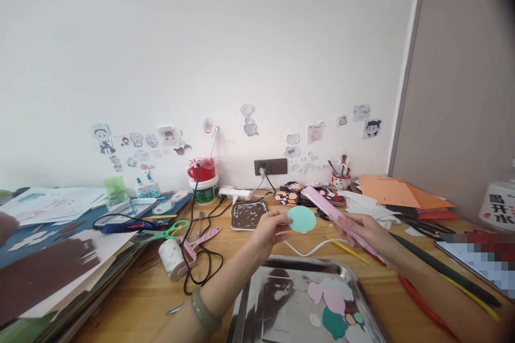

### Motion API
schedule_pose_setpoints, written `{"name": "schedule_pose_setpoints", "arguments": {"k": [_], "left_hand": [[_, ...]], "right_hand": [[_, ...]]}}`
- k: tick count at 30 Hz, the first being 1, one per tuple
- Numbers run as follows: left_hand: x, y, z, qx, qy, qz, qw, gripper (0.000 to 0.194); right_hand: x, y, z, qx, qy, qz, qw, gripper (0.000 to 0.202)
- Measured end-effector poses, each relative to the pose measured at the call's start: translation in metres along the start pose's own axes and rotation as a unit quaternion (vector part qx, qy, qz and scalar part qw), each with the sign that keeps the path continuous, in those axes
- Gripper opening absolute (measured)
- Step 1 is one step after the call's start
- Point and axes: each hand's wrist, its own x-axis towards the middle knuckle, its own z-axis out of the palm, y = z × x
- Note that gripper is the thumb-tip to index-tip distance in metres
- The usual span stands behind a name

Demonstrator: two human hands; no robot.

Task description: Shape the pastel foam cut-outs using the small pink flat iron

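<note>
My left hand [270, 230] pinches the left edge of a mint-green oval cutout [302, 219], holding it up above the far edge of a metal tray [289, 263]. In my right hand [368, 233] is a long pink hair straightener [324, 209], tilted with its tip up and to the left, just right of the cutout. Its plates look closed, with nothing seen between them. A white cord [308, 253] loops on the table below it. Inside the tray lie pink cutouts [333, 299], a dark green cutout [335, 323] and several smaller pieces.
Left of the tray are a white patterned roll [172, 259], a pink-handled tool [205, 237], green scissors [171, 230] and black cables [207, 268]. A brown-smeared dish [249, 215] sits behind. Brown sheet [44, 278] lies far left; orange sheets [394, 191] and a phone [478, 265] are right.
</note>
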Motion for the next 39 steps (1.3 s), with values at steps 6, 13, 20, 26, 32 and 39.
{"name": "schedule_pose_setpoints", "arguments": {"k": [6,13,20,26,32,39], "left_hand": [[0.003,0.001,-0.001,-0.006,-0.003,-0.002,1.0,0.017],[0.002,-0.002,0.003,-0.005,-0.004,0.001,1.0,0.025],[0.001,-0.01,0.008,0.002,-0.012,-0.02,1.0,0.027],[0.005,-0.01,0.004,-0.029,0.013,0.005,0.999,0.022],[-0.002,-0.01,0.012,-0.007,0.022,0.042,0.999,0.026],[-0.01,-0.006,0.019,0.036,0.039,0.081,0.995,0.029]], "right_hand": [[0.002,0.005,0.011,0.009,-0.069,-0.008,0.998,0.03],[0.002,0.012,0.02,0.013,-0.07,-0.02,0.997,0.03],[0.001,0.008,0.028,0.027,-0.052,-0.013,0.998,0.031],[0.0,0.012,0.031,0.077,-0.043,0.0,0.996,0.031],[-0.001,0.01,0.036,0.087,-0.028,0.003,0.996,0.031],[-0.004,0.009,0.043,0.086,-0.003,-0.014,0.996,0.03]]}}
